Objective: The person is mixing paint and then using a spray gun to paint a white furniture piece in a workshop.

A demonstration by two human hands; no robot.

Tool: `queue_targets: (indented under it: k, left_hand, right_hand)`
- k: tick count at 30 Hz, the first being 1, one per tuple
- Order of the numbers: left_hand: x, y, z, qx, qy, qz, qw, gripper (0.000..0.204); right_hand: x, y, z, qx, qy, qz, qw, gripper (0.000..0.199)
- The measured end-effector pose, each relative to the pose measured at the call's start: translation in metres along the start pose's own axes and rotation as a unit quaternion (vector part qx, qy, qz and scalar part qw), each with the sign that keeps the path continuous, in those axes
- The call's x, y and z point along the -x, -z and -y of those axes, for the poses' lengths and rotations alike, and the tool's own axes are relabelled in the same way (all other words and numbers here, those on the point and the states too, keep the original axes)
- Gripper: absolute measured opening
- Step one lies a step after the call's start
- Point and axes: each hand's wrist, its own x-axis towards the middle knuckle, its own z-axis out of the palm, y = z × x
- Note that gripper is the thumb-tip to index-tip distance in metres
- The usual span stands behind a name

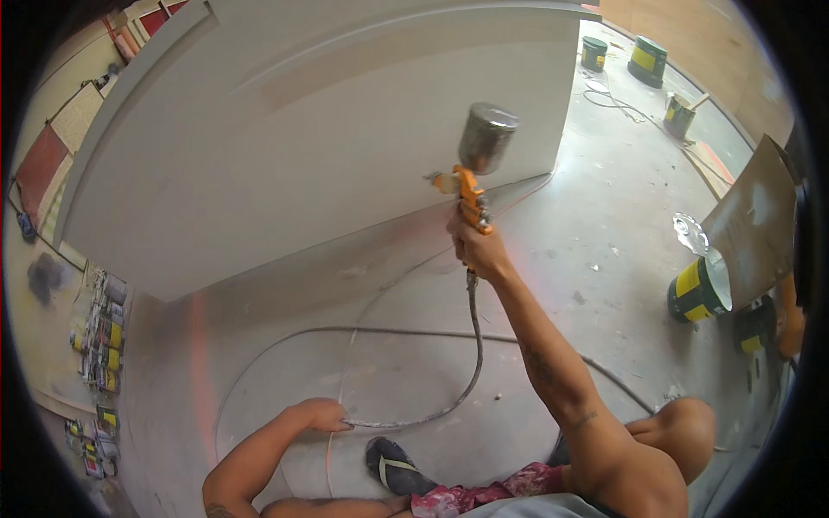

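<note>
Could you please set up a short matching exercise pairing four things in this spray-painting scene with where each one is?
Things:
1. spray gun
2. air hose
3. open paint can
4. white panel

Places:
A. by the brown board on the right
B. standing ahead, in front of the gun
C. raised in the right hand
D. held low in the left hand

Pairs: 1-C, 2-D, 3-A, 4-B

You have one view, worn on your head, looking steeply down and forward over your own arms at the floor [596,224]. It is a wide fisheye, so straight edges bow toward the rim. The big white panel [285,155] stands close ahead.
</note>
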Motion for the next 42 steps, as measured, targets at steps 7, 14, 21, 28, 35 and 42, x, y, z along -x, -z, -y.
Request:
queue_targets:
  k: [7, 14, 21, 28, 35, 42]
  left_hand:
    - [0.0, -0.003, 0.001, 0.006, -0.015, -0.004, 1.0, 0.047]
    - [-0.002, 0.023, -0.016, -0.013, -0.003, 0.024, 1.0, 0.046]
    - [-0.01, 0.023, -0.014, 0.028, -0.026, -0.048, 0.998, 0.045]
    - [-0.006, 0.011, 0.005, 0.026, 0.017, -0.039, 0.999, 0.049]
    - [0.004, 0.008, 0.004, -0.022, 0.043, 0.017, 0.999, 0.046]
    - [0.001, 0.003, 0.009, -0.019, 0.001, 0.006, 1.0, 0.046]
  right_hand:
    - [0.007, -0.013, 0.005, -0.014, -0.1, 0.163, 0.981, 0.008]
    - [-0.008, 0.045, 0.019, 0.005, 0.033, -0.099, 0.994, 0.016]
    - [-0.031, 0.131, 0.009, 0.163, 0.182, -0.351, 0.904, 0.03]
    - [-0.023, 0.084, -0.011, 0.188, 0.197, -0.303, 0.913, 0.025]
    - [0.006, -0.003, -0.027, 0.075, -0.017, 0.008, 0.997, 0.017]
    - [0.013, -0.017, -0.02, 0.0, -0.134, 0.158, 0.978, 0.02]
